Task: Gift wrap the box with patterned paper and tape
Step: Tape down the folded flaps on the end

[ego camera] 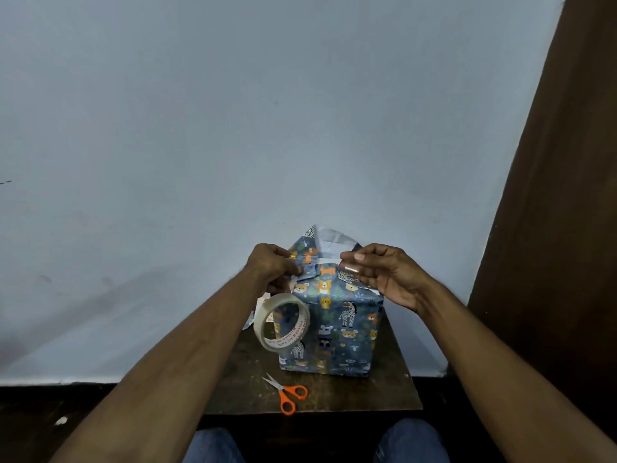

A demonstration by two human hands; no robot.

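My left hand (pixel 275 265) pinches the patterned paper (pixel 334 315); my right hand (pixel 384 272) pinches tape (pixel 329 260). The box is hidden, on a dark desk (pixel 334 396) by a pale wall (pixel 267 111).

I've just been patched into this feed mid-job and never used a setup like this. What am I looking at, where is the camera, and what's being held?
There is no machine here: a person works with two bare hands. The single picture comes from a wide-angle camera worn on the person's head, looking forward and down, so both forearms reach in from the bottom edge.

On the small dark wooden table stands a box wrapped in blue animal-print paper. Its top flaps are not yet closed; white paper shows at the back. Orange-handled scissors lie in front of it.

The left hand pinches the paper at the box's top left corner, and a roll of clear tape hangs below that hand; how it is held is hidden. The right hand pinches what looks like a strip of clear tape over the top fold.
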